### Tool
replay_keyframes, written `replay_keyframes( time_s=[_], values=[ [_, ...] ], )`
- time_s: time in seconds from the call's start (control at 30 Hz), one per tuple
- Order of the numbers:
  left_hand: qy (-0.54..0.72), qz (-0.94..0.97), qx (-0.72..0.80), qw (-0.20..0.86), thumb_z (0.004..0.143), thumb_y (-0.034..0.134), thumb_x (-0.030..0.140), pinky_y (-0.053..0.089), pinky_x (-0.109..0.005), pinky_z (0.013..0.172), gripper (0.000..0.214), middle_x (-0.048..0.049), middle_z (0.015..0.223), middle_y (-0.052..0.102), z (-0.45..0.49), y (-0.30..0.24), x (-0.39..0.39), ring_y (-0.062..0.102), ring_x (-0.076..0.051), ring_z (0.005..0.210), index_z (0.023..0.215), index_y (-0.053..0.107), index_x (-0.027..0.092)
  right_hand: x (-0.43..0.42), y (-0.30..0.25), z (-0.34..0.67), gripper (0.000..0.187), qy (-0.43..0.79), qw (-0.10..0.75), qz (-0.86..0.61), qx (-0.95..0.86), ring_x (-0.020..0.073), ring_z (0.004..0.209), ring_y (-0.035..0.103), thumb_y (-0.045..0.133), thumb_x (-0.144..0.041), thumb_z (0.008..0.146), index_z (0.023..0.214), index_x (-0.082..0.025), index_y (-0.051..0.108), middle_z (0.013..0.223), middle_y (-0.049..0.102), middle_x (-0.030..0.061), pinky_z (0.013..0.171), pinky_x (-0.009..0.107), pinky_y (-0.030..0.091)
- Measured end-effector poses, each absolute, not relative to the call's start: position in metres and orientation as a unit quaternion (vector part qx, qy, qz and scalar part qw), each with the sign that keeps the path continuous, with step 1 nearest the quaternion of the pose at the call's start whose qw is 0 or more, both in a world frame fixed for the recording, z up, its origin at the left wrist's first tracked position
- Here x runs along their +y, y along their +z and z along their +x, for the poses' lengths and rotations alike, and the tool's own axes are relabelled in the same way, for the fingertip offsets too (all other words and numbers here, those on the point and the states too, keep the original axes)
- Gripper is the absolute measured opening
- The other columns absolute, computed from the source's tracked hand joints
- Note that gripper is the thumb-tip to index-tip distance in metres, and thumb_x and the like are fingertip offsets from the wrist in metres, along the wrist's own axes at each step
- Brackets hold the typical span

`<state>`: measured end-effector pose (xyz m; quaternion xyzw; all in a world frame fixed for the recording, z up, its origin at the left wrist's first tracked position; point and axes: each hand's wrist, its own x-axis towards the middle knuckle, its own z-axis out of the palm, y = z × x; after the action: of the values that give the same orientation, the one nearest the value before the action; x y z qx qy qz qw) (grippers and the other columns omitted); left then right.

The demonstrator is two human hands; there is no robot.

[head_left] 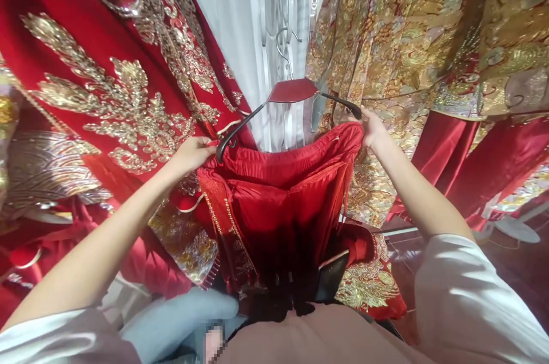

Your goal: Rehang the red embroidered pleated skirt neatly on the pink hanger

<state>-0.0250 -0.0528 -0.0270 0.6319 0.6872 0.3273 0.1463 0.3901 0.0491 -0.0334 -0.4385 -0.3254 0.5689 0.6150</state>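
Note:
A red skirt (266, 204) with a gathered waistband and a beaded band down its left side hangs stretched between my hands. Above the waistband is a clothes hanger (293, 91) with a dark red middle, dark arms and a metal hook. My left hand (196, 154) is closed at the waistband's left end, beside the hanger's left tip. At the opposite end, my right hand (372, 128) pinches the skirt's waist close to the hanger's right tip. The fingertips of both hands are partly hidden by the cloth and hanger.
A red gown with gold embroidery (128, 84) hangs close on the left. Gold brocade garments (394, 55) hang on the right. White curtain-like cloth (227, 15) is behind the hanger. Red embroidered fabric (373, 290) lies low, in front of my lap.

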Motion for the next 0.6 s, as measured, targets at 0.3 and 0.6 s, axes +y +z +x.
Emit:
replay_keyframes(
  time_s=[0.3, 0.6],
  values=[
    [0.347, 0.636, 0.664, -0.183, 0.083, 0.054, 0.033, 0.039, -0.027, 0.077, 0.029, -0.0021, 0.073, 0.056, 0.002, 0.077, -0.074, 0.054, -0.013, 0.076, 0.082, 0.061, 0.005, 0.016, -0.042, 0.41, 0.016, 0.519, 0.668, -0.364, -0.39, 0.0161, 0.053, 0.056, 0.055, -0.038, 0.079, 0.079, -0.022, 0.057, 0.054, 0.055, -0.002, 0.057, 0.031, 0.051],
    [0.116, 0.724, 0.64, -0.227, 0.086, 0.045, 0.018, 0.049, -0.041, 0.067, 0.026, -0.0193, 0.085, 0.066, 0.097, 0.033, -0.099, 0.066, -0.034, 0.083, 0.102, 0.061, 0.006, -0.008, -0.078, 0.391, 0.037, 0.519, 0.55, -0.423, -0.5, 0.0205, 0.055, 0.059, 0.055, -0.06, 0.072, 0.074, -0.023, 0.055, 0.051, 0.056, 0.0009, 0.057, 0.034, 0.049]
  ],
)
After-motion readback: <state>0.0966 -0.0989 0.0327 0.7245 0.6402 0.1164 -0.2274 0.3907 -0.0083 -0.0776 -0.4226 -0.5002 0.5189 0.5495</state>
